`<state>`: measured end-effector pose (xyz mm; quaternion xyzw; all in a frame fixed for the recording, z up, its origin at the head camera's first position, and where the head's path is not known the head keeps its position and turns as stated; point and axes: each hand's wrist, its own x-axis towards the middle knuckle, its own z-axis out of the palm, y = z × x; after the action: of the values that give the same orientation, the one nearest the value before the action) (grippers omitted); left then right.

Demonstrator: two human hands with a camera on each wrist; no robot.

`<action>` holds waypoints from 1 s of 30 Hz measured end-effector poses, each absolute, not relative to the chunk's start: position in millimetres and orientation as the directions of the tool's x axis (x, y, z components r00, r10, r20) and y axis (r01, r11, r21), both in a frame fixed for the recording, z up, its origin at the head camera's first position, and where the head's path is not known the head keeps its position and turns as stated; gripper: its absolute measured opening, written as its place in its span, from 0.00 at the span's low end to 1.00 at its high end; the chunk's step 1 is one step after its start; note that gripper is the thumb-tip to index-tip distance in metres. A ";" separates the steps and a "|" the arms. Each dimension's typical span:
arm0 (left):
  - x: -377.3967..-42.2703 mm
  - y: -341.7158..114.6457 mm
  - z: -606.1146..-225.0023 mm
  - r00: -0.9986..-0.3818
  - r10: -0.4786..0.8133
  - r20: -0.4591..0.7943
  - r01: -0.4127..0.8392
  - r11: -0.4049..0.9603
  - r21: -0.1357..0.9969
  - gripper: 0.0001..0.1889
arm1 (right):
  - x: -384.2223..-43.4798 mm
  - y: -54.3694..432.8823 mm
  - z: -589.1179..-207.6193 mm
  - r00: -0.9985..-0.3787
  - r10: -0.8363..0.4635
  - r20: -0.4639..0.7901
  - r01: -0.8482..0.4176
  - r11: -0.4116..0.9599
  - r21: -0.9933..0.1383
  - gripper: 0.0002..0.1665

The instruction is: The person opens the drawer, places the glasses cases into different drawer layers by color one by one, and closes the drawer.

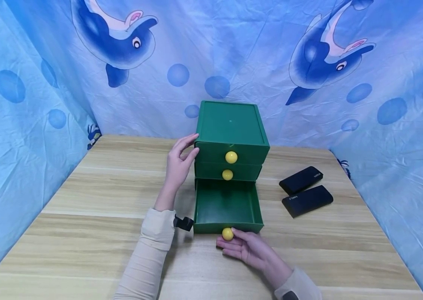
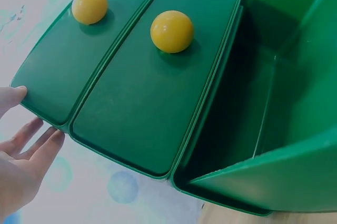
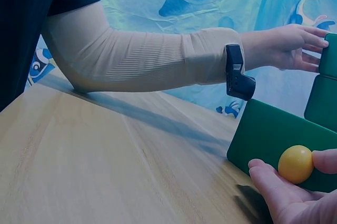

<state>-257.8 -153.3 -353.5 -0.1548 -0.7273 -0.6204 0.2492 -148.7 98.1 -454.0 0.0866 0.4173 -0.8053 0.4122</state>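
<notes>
So closest in is the right hand (image 1: pixel 250 250), palm turned up, with thumb and index finger pinching the lower yellow knob (image 1: pixel 228 234) between them. The other fingers sit spread out underneath. That knob's on the front of the bottom drawer (image 1: pixel 211 228), which is pulled well out, so you look straight down into its green insides (same glossy plastic look as the rest).

Over to the left, a pale sleeve (image 1: pixel 145 254) reaches in across the wood-grain tabletop (image 1: pixel 95 233), with a little black device (image 1: pixel 183 223) strapped at the wrist.

Off to the right are two flat black cases, the nearer one (image 1: pixel 307 201) right beside the farther one (image 1: pixel 301 180), both with tiny pale lettering.

The left hand (image 1: pixel 178 164) is up at the green cabinet (image 1: pixel 231 125): thumb on the front corner of the top drawer, the other fingers relaxed and pretty straight against the side, not gripping. Middle and top drawers are closed, each with its own yellow knob.

Behind it all hangs a wrinkly blue curtain (image 1: pixel 241 54) with cartoon dolphins and bubbles.
</notes>
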 end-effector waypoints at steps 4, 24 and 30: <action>-257.6 -154.5 -352.9 -0.834 -0.078 0.546 0.527 0.183 0.830 0.20 | -147.6 98.0 -453.7 -0.641 -0.596 -0.483 0.739 -0.310 -0.599 0.34; -259.1 -158.0 -350.5 -0.841 -0.045 0.539 0.521 0.205 0.829 0.20 | -138.0 95.7 -453.6 -0.618 -0.618 -0.486 0.761 -0.315 -0.568 0.37; -257.6 -158.5 -349.9 -0.846 -0.045 0.532 0.515 0.194 0.835 0.20 | -135.3 94.6 -453.9 -0.616 -0.618 -0.487 0.762 -0.313 -0.567 0.37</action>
<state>-257.6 -158.5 -349.9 -0.1594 -0.7382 -0.6146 0.2277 -135.3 94.6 -453.9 0.0899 0.3996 -0.8053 0.4286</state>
